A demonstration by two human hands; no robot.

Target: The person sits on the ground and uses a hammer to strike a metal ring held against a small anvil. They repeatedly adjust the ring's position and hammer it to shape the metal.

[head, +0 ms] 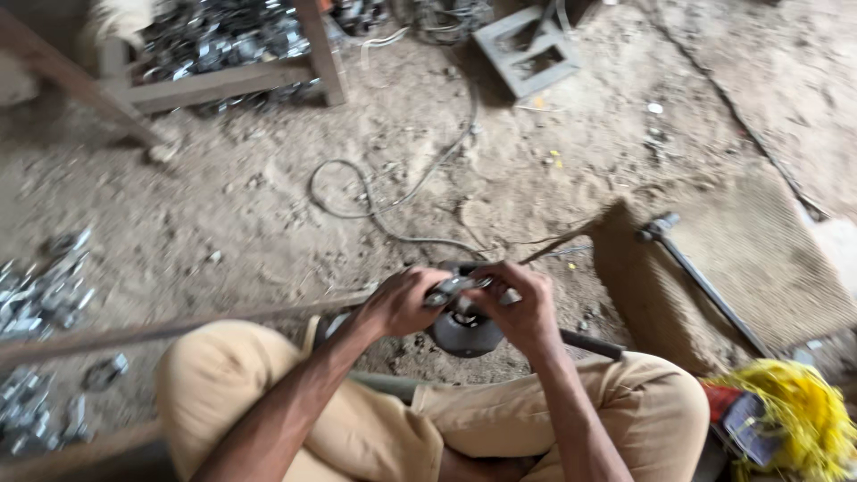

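Person sits cross-legged on dirt floor (pixel 268 187), tan trousers, knees spread. Landmark: dark round block (pixel 464 332) on the floor between the knees.

Left hand (pixel 403 302) and right hand (pixel 522 308) meet directly above the block, both closed around a small metal part (pixel 455 287). Left fingers (pixel 428 278) wrap one end tight, right fingers curl over the other end. Part is blurred, exact shape unclear. Held just above the block, probably so the block serves as a work base; whether they touch, cannot tell.

A long rod (pixel 178 328) runs left from the block across the left knee. Thin stick goes up-right from the block toward a worn mat (pixel 759 259). On the mat, right of the block, lies a long dark tool (pixel 705 286). Wire (pixel 384 196) loops loose on the floor behind the block.

Containers: wooden frame (pixel 223 76) far behind-left of the block holds a heap of shiny metal pieces. More metal pieces (pixel 45 286) lie loose on the floor left of the block, likely within arm's reach as stock. Grey square frame (pixel 527 49) far behind the block, looks empty. Yellow fibre bundle (pixel 803 419) right of the block, by the right knee.
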